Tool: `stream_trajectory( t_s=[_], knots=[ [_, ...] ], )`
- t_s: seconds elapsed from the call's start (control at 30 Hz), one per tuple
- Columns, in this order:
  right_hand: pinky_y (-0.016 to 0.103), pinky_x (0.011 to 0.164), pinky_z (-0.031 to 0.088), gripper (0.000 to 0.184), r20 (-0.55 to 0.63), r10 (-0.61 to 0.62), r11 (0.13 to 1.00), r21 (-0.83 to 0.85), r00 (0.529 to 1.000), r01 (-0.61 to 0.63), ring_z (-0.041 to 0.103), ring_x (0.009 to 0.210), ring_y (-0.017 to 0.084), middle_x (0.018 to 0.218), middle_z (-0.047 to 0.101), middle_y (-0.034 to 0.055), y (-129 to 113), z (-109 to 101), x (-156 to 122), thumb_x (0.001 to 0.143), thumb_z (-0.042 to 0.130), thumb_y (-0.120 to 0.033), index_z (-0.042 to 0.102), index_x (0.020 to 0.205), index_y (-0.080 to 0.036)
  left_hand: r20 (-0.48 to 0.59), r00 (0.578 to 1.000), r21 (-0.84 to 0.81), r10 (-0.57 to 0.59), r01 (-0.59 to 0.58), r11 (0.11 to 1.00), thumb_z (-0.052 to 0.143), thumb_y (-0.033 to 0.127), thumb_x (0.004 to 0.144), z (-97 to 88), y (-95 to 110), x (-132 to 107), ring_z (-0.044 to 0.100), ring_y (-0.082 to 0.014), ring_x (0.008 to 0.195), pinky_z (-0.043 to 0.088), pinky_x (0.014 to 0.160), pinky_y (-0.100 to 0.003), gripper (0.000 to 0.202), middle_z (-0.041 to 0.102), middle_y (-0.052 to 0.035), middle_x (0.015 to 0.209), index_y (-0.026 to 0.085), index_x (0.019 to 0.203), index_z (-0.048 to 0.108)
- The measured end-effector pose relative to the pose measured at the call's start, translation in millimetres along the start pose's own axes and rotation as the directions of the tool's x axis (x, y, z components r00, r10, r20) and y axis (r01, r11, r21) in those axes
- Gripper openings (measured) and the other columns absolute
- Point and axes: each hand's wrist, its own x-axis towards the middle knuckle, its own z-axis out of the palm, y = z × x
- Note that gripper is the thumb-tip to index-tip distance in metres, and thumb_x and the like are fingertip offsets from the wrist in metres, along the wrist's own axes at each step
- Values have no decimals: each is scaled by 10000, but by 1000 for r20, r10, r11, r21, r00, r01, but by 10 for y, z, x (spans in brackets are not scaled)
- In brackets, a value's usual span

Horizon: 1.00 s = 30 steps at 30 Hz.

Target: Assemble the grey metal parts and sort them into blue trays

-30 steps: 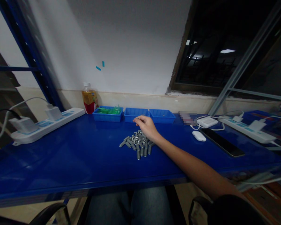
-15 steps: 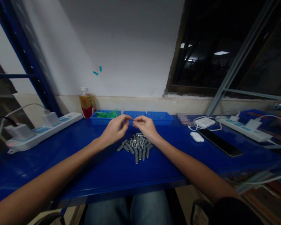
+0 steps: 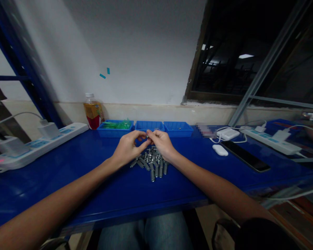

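Observation:
Over the back of a pile of grey metal cylinders and small metal pieces (image 3: 152,165), my two hands meet at the fingertips. My right hand (image 3: 162,143) is closed in a pinch, with a small shiny metal piece (image 3: 147,136) showing at its fingertips. Its exact kind is too small to tell. Curved towards the same spot, my left hand (image 3: 128,146) brings thumb and fingers together around the piece. What its fingertips grip is partly hidden by the fingers.
Behind my hands stand a blue bin (image 3: 114,132) holding green plastic and two more blue bins (image 3: 149,125) (image 3: 178,133). A drink bottle (image 3: 92,113) is left of them. Power strips (image 3: 45,147) (image 3: 273,141) flank the table; a phone (image 3: 246,156) and white earbud case (image 3: 220,150) lie right.
My hands have come together; the fingertips were slightly apart before. My left thumb has moved right towards the right fingertips. The camera view has shifted slightly.

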Motion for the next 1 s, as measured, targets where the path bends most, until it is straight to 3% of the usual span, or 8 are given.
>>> stream_trajectory(
  t_s=[0.13, 0.23, 0.37, 0.53, 0.67, 0.77, 0.87, 1.0],
  knots=[
    [226, 547, 385, 447, 48, -93, 981, -166, 994, 100, 481, 532, 96, 532, 509, -28, -3, -24, -4, 817, 464, -543, 482, 567, -172, 23, 1000, 35, -19, 18, 999, 500, 358, 826, -6, 24, 6, 599, -163, 720, 427, 628, -257, 241, 668, -34, 784, 161, 871, 631],
    [229, 573, 390, 411, 109, -221, 890, -384, 969, 246, 482, 561, 101, 561, 517, -19, -39, -68, -25, 881, 399, -449, 507, 599, -171, 26, 996, 4, -84, 84, 996, 473, 390, 838, -10, 31, 18, 582, -156, 673, 409, 603, -244, 277, 656, -19, 735, 160, 826, 627],
    [257, 704, 426, 141, 257, -400, 718, -509, 880, 475, 542, 724, 129, 773, 589, 18, -110, -135, -62, 855, 474, -265, 570, 901, -173, 25, 981, -96, -194, 195, 976, 444, 415, 854, -3, -15, 20, 580, -160, 714, 407, 634, -241, 320, 654, -14, 764, 152, 817, 624],
    [300, 818, 432, 206, 434, -431, 588, -530, 791, 611, 546, 881, 157, 942, 594, 59, -129, -187, -58, 845, 460, -151, 536, 1034, -181, 148, 971, -200, -186, 214, 956, 425, 428, 862, 37, -113, 21, 580, -182, 765, 419, 703, -266, 353, 642, -17, 756, 144, 769, 613],
    [297, 801, 433, 170, 441, -401, 558, -578, 803, 596, 558, 862, 157, 915, 609, 52, -84, -234, 9, 874, 439, -164, 562, 988, -192, 251, 956, -300, -151, 226, 927, 357, 448, 890, 67, -177, 23, 589, -183, 768, 441, 733, -282, 407, 646, -40, 769, 144, 793, 610],
    [302, 794, 425, 156, 375, -401, 548, -634, 836, 546, 565, 848, 165, 903, 624, 55, -11, -367, 134, 878, 457, -206, 592, 956, -186, 324, 939, -253, -112, 200, 946, 286, 418, 918, 92, -234, 15, 600, -182, 786, 448, 754, -291, 428, 660, -54, 821, 154, 969, 619],
    [298, 773, 414, 181, 248, -394, 506, -745, 885, 435, 568, 808, 175, 858, 638, 69, 101, -617, 310, 868, 470, -224, 627, 928, -157, 398, 917, -82, 8, 27, 996, 392, 343, 890, 137, -318, 20, 598, -196, 883, 424, 828, -309, 330, 668, -70, 947, 177, 1059, 622],
    [300, 786, 401, 226, 60, -321, 425, -882, 945, 201, 571, 815, 191, 864, 660, 93, 259, -960, 496, 848, 472, -229, 671, 906, -136, 499, 858, -13, 119, -131, 991, 492, 249, 835, 191, -389, 74, 594, -192, 901, 418, 836, -294, 230, 667, -71, 940, 195, 964, 675]
  ],
)
